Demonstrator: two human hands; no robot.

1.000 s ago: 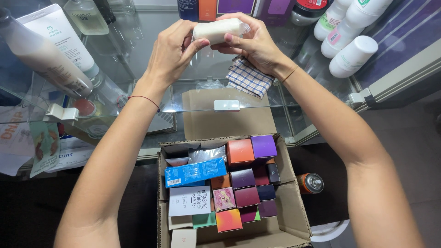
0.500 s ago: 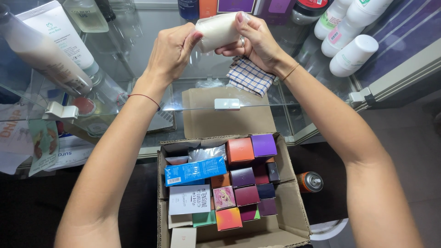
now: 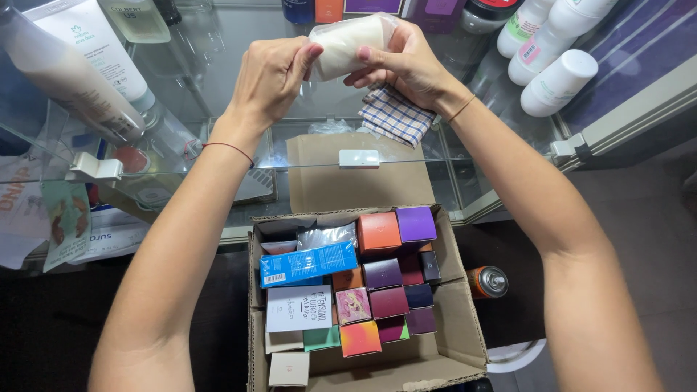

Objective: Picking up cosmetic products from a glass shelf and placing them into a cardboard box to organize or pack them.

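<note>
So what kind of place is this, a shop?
Probably a small cosmetics shop or stockroom. Lotion tubes and white bottles lie on a glass counter, and an open cardboard box below holds many small colourful cartons.

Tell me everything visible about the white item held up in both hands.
The white item is a cream-white, rounded, cylinder-like thing wrapped in clear, shiny plastic film. It lies roughly level, tilted up slightly to the right, held in the air above the glass counter. The left hand pinches its left end with fingertips; the right hand cups its right side and underside. What is inside the wrap cannot be told.
</note>
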